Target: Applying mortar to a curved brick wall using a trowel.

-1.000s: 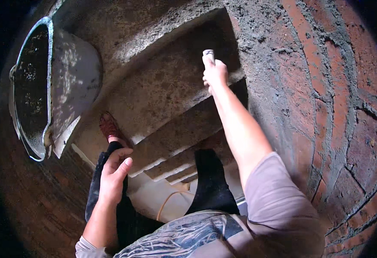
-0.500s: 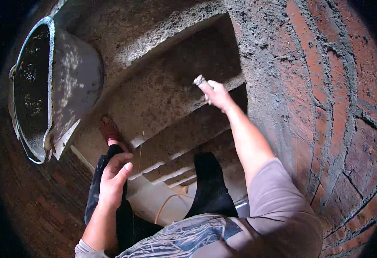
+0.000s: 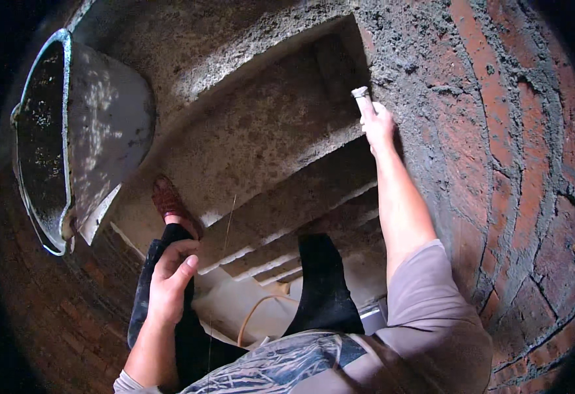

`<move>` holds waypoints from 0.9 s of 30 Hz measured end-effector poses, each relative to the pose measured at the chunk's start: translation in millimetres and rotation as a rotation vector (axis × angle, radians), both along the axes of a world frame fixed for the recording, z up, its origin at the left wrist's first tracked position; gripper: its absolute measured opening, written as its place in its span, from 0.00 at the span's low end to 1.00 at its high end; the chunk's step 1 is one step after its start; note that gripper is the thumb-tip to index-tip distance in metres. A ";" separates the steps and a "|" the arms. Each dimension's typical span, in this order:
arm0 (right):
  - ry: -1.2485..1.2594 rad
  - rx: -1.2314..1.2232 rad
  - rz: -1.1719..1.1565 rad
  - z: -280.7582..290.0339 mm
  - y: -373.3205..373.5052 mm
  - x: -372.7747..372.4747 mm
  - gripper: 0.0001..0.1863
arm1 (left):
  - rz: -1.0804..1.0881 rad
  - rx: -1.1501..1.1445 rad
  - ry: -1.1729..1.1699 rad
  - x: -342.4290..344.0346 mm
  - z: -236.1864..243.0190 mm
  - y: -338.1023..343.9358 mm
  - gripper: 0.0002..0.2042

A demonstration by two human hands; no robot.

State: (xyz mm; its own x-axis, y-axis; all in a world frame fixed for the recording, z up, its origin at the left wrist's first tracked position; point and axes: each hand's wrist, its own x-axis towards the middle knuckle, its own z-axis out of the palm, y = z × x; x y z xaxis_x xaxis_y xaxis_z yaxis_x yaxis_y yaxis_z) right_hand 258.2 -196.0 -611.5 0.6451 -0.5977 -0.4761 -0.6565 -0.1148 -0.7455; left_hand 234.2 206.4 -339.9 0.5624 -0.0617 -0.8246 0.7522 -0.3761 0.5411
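Note:
My right hand is closed around a short, pale tool handle with a crusted end, close to the mortar-covered wall. The rest of the tool is hidden by the hand or blends into shadow. Over my left leg, my left hand is held half curled, thumb apart from the fingers, with nothing visible in it. Below the right hand, concrete steps descend toward my body.
A large whitish bucket with a dark inside stands at the left. Brickwork with rough grey mortar rises on the right. My left foot, in a reddish-brown shoe, rests on a step. An orange hose curves lower down, and a thin string crosses the view.
My right hand has moved right and slightly up with the tool handle, nearer the wall. The left hand stays almost in place.

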 end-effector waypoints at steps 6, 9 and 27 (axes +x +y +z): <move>0.099 -0.431 0.177 -3.8 3.9 -1.8 0.24 | 0.003 0.015 0.012 0.6 0.5 3.2 0.16; 0.131 -0.449 0.191 -0.6 5.7 1.7 0.25 | 0.000 0.039 0.016 0.8 0.2 4.2 0.16; 0.171 -0.328 0.168 6.9 14.2 14.5 0.19 | -0.043 -0.015 0.003 -7.7 -2.4 -7.5 0.16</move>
State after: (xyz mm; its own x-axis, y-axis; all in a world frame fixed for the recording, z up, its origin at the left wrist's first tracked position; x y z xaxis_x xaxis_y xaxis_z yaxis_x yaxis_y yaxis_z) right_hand 272.7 -181.8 -604.7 0.6747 -0.6287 -0.3866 -0.7198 -0.4448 -0.5329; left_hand 226.5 198.9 -342.2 0.5565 -0.0982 -0.8250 0.7373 -0.3995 0.5448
